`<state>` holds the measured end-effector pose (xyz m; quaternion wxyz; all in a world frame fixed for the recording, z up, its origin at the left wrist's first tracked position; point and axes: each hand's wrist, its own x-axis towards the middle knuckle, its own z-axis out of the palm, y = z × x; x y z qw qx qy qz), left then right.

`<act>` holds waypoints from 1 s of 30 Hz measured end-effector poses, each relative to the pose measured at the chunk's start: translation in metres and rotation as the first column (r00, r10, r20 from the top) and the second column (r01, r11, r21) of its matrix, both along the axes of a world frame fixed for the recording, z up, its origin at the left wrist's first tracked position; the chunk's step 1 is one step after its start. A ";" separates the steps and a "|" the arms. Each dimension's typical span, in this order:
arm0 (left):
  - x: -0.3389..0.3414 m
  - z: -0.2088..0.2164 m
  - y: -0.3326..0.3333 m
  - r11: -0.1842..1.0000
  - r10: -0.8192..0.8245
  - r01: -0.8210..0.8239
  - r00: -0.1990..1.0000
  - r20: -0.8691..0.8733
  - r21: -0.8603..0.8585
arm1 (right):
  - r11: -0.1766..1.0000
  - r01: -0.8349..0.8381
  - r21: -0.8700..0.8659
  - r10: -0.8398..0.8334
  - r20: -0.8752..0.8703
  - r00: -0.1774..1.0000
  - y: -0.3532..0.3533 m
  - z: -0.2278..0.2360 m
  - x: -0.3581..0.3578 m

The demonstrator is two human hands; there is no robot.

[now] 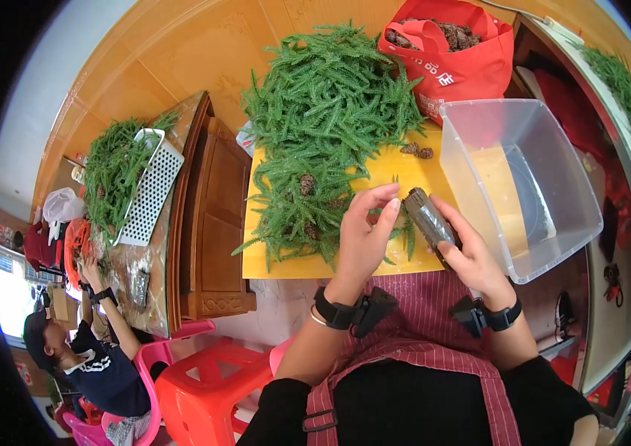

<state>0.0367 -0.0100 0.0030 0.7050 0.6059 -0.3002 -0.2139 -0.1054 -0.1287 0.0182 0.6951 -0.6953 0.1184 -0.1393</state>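
Note:
In my right hand (pixel 475 256) is a dark brown cylindrical bundle (pixel 428 220), apparently thin stems or wires in shiny clear wrap; its rough upper end tilts toward my left hand. My left hand (pixel 367 234) is just left of that end, its thumb apart from the curled fingers, and I see nothing held in it. Below both hands lies a yellow board (pixel 293 269). On its left part, green artificial pine sprigs (pixel 285 208) carry several brown pine cones (pixel 307 184). A large heap of green sprigs (pixel 330 97) rises behind them.
A clear plastic bin (pixel 568 230) stands to the right. Behind it, a red bag (pixel 442 82) holds pine cones. Loose cones (pixel 417 151) lie on the board. At left, a co-worker (pixel 107 372) sits at another table with a white perforated basket (pixel 153 193); a red stool (pixel 211 386) stands between us.

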 end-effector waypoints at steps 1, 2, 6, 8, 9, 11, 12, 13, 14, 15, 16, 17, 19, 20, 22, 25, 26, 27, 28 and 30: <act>0.001 0.004 0.001 0.999 -0.028 0.028 1.000 -0.014 0.026 | 0.992 -0.014 -0.124 0.012 -0.018 1.000 -0.001 0.000 -0.002; 0.002 0.007 0.001 0.999 -0.026 0.026 1.000 -0.014 0.028 | 0.969 -0.030 -0.247 0.021 -0.038 0.999 -0.002 0.001 -0.003; 0.004 0.011 0.000 0.999 -0.023 0.021 0.999 0.048 0.044 | 0.922 0.007 -0.388 -0.010 -0.006 1.000 0.003 0.008 -0.001; 0.005 0.010 -0.001 0.998 -0.032 0.030 0.998 0.047 0.048 | 0.840 0.038 -0.541 -0.030 0.025 0.999 0.004 0.012 -0.001; 0.005 0.010 0.000 0.998 -0.038 0.035 0.998 0.046 0.054 | 0.840 0.037 -0.542 -0.028 0.025 0.999 0.005 0.013 -0.001; 0.005 0.009 -0.001 0.997 -0.047 0.045 0.998 0.045 0.057 | 0.835 0.050 -0.547 -0.040 0.031 0.999 0.007 0.013 -0.001; 0.004 0.009 -0.002 0.998 -0.041 0.040 0.999 0.034 0.038 | 0.835 0.051 -0.548 -0.041 0.030 0.999 0.008 0.014 -0.001; 0.004 0.009 -0.002 0.999 -0.035 0.034 0.999 0.022 0.021 | 0.828 0.048 -0.559 -0.043 0.022 0.999 0.009 0.015 -0.001; 0.003 0.010 -0.002 0.999 -0.034 0.034 0.999 0.021 0.021 | 0.821 0.045 -0.569 -0.045 0.014 0.999 0.010 0.015 -0.001; 0.002 0.012 -0.002 0.999 -0.029 0.028 0.999 0.018 0.042 | 0.821 0.044 -0.569 -0.044 0.013 0.999 0.010 0.015 -0.001; 0.002 0.014 -0.001 0.998 -0.025 0.024 1.000 0.014 0.063 | 0.812 0.047 -0.582 -0.048 0.015 0.999 0.011 0.016 -0.001; 0.002 0.013 -0.001 0.998 -0.024 0.023 1.000 0.013 0.063 | 0.802 0.051 -0.595 -0.050 0.017 0.999 0.011 0.016 -0.001; 0.003 0.012 -0.001 0.997 0.011 -0.015 0.998 0.055 0.074 | 0.798 0.041 -0.601 -0.047 0.007 0.999 0.012 0.017 -0.001; 0.003 0.012 0.000 0.997 0.011 -0.015 0.998 0.054 0.075 | 0.793 0.033 -0.609 -0.044 -0.003 0.999 0.012 0.017 -0.001; 0.004 0.012 0.001 0.993 0.022 -0.026 0.999 0.041 0.116 | 0.794 0.027 -0.608 -0.038 -0.006 0.999 0.012 0.016 -0.001; 0.006 0.013 0.003 0.996 0.030 -0.026 0.999 -0.042 0.087 | 0.795 0.019 -0.606 -0.031 -0.010 0.999 0.011 0.015 -0.001; 0.008 0.013 0.004 0.996 0.030 -0.026 0.999 -0.043 0.086 | 0.796 0.018 -0.605 -0.032 -0.013 0.999 0.011 0.015 -0.001; 0.010 0.011 0.005 0.996 0.027 -0.021 0.997 -0.069 0.086 | 0.796 0.018 -0.605 -0.032 -0.013 0.999 0.010 0.014 -0.002; 0.011 0.009 0.006 0.996 0.025 -0.017 0.995 -0.096 0.086 | 0.797 0.014 -0.603 -0.029 -0.015 0.999 0.010 0.013 -0.001; 0.013 0.006 0.008 0.997 0.014 -0.003 0.991 -0.137 0.074 | 0.799 0.009 -0.601 -0.025 -0.018 1.000 0.011 0.013 -0.001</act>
